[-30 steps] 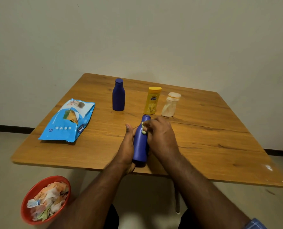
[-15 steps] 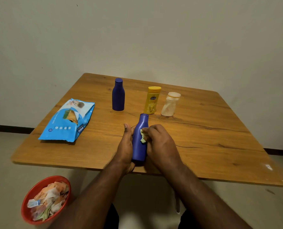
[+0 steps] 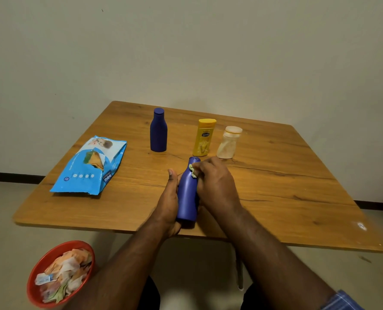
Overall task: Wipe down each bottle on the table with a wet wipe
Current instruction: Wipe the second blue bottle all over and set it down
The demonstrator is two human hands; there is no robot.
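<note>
Holding the blue bottle (image 3: 187,193) at the table's (image 3: 275,209) near edge, at 6 o'clock, your left hand (image 3: 169,202) curls round its lower body from the left. Your right hand (image 3: 215,184) is closed on a crumpled wet wipe (image 3: 193,172), pressing it against the bottle's shoulder, just under the cap. The bottle's long axis tilts away from you, cap toward 12 o'clock, base toward your wrists, so the unwiped length likely lies below the wipe, nearer you; your right hand is the one to draw it down. Farther off, toward 12 o'clock, stand a second blue bottle (image 3: 158,133), a yellow bottle (image 3: 204,137) and a translucent bottle (image 3: 229,142), upright and untouched.
</note>
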